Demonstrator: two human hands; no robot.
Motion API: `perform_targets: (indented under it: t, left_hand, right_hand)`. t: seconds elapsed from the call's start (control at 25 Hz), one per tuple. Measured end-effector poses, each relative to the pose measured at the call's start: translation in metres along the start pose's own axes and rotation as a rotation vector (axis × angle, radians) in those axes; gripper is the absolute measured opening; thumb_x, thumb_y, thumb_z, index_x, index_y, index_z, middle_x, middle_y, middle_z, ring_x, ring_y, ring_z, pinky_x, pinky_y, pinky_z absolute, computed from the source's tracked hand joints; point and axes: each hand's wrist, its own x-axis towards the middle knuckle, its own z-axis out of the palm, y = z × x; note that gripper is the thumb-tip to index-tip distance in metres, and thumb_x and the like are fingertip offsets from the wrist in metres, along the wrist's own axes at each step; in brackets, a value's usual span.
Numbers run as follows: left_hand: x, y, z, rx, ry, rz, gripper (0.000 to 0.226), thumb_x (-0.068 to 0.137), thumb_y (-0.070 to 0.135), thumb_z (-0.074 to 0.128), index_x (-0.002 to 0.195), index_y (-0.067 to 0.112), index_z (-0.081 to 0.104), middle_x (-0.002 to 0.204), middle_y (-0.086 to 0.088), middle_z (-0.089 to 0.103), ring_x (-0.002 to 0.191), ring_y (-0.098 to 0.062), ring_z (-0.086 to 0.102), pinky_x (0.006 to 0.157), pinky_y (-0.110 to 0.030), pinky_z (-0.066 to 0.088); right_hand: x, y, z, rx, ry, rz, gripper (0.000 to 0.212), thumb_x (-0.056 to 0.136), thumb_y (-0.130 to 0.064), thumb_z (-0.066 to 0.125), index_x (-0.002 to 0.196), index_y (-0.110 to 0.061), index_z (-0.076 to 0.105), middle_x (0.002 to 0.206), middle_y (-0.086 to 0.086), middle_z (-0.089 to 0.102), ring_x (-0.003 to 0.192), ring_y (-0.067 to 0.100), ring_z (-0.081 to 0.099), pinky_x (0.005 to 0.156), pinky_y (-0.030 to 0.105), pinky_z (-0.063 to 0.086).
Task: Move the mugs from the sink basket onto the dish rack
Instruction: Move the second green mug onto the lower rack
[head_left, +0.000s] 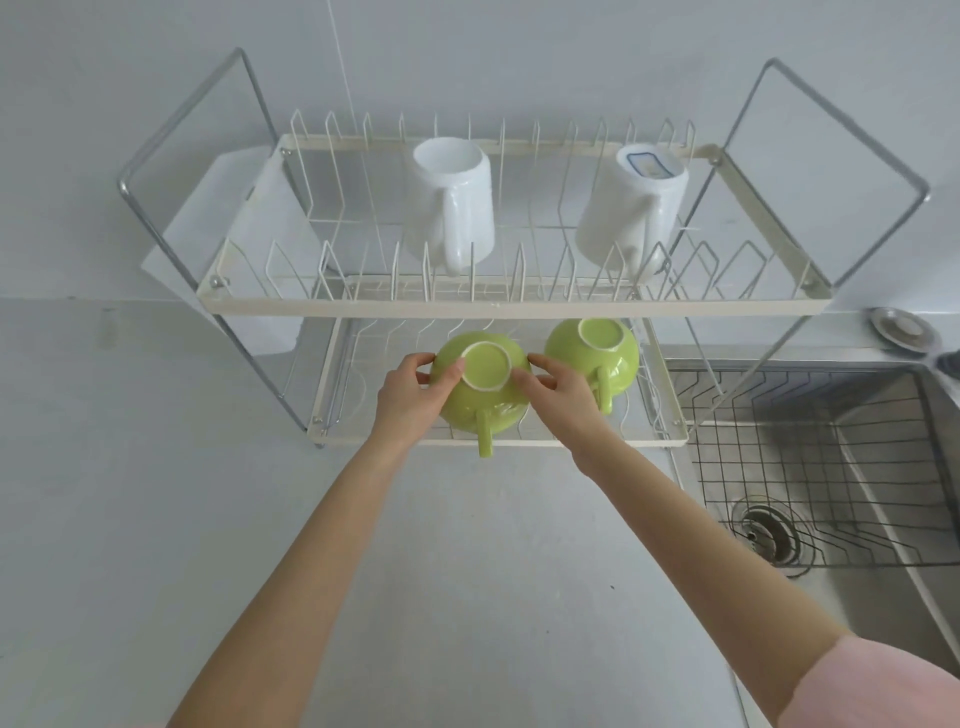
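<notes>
Both hands, left hand (410, 395) and right hand (563, 392), clasp an upturned green mug (480, 395) on the dish rack (498, 306) lower tier, frame centre. Pale grey table (156, 467) below, plain wall behind, steel sink (883, 597) with wire sink basket (810, 467) lower right.

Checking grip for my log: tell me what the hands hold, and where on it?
Both hands, left and right, hold one upside-down green mug by opposite sides of its round body, fingertips near the base ring; its handle is untouched.
</notes>
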Motion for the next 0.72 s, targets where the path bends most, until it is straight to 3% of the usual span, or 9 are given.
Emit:
perform_targets:
  t: [0.2, 0.32, 0.52, 0.72]
  left_hand:
    - [0.035, 0.003, 0.0, 0.028, 0.038, -0.047, 0.053, 0.084, 0.042, 0.057, 0.124, 0.009, 0.05, 0.121, -0.017, 0.06, 0.11, -0.031, 0.059, 0.096, -0.045, 0.049]
    - [0.047, 0.006, 0.0, 0.045, 0.052, -0.05, 0.051, 0.084, 0.041, 0.056, 0.123, 0.007, 0.053, 0.122, -0.017, 0.06, 0.111, -0.032, 0.058, 0.097, -0.044, 0.049]
    - [0.055, 0.007, 0.006, 0.17, 0.064, -0.02, 0.048, 0.087, 0.043, 0.05, 0.118, 0.006, 0.055, 0.117, -0.019, 0.06, 0.11, -0.035, 0.056, 0.083, -0.03, 0.044]
    - [0.057, 0.006, 0.007, 0.254, 0.078, 0.019, 0.044, 0.09, 0.04, 0.045, 0.12, 0.007, 0.054, 0.116, -0.016, 0.061, 0.114, -0.033, 0.053, 0.079, -0.026, 0.032]
  right_hand:
    - [0.036, -0.008, 0.013, -0.023, 0.006, 0.013, 0.05, 0.088, -0.033, 0.054, 0.134, -0.016, 0.047, 0.114, 0.008, 0.063, 0.097, 0.017, 0.055, 0.08, 0.024, 0.038]
    - [0.049, -0.011, 0.019, -0.06, 0.014, 0.006, 0.045, 0.088, -0.033, 0.052, 0.129, -0.014, 0.051, 0.106, 0.007, 0.062, 0.094, 0.018, 0.054, 0.068, 0.022, 0.039]
    - [0.059, -0.013, 0.021, -0.148, 0.01, 0.032, 0.05, 0.09, -0.036, 0.048, 0.135, -0.015, 0.045, 0.134, 0.012, 0.052, 0.111, 0.025, 0.051, 0.08, 0.025, 0.035]
    - [0.057, -0.016, 0.022, -0.241, 0.008, 0.011, 0.048, 0.092, -0.038, 0.045, 0.128, -0.005, 0.046, 0.117, 0.013, 0.053, 0.102, 0.024, 0.049, 0.082, 0.03, 0.039]
